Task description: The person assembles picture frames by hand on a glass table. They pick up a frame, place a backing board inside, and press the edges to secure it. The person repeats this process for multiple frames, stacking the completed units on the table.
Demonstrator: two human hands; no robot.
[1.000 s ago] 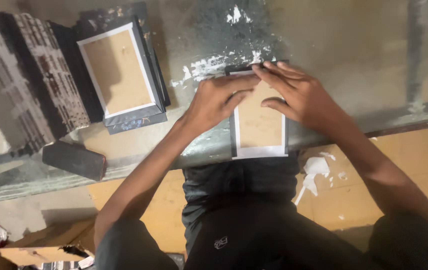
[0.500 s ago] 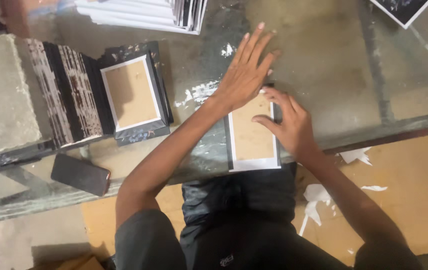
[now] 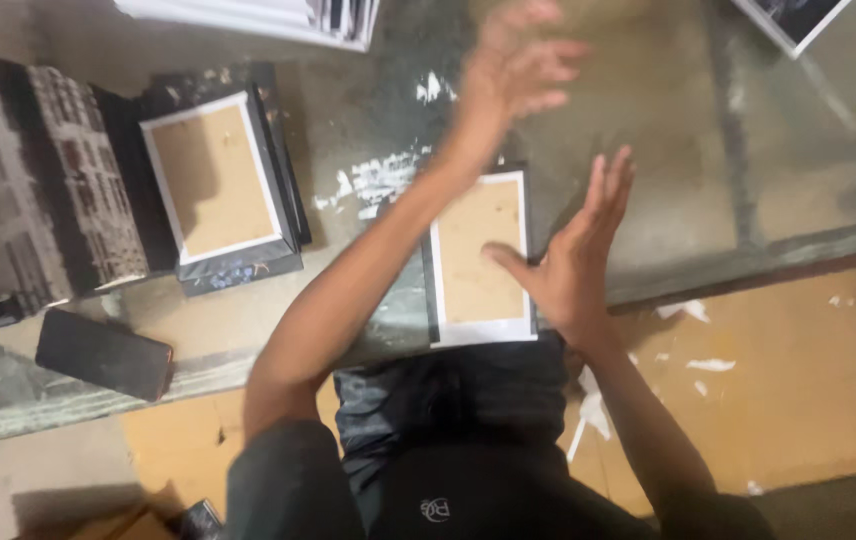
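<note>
Picture frame (image 3: 480,262) lies face-down at the tabletop's (image 3: 648,150) near edge, pinned by the right hand's (image 3: 570,262) splayed-open grip, left hand (image 3: 513,70) lifted, empty, fingers apart.

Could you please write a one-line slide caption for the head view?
Right hand rests on a face-down picture frame on a glass table; left hand is raised, blurred.

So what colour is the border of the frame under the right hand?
White border around a tan backing, in the head view.
</note>
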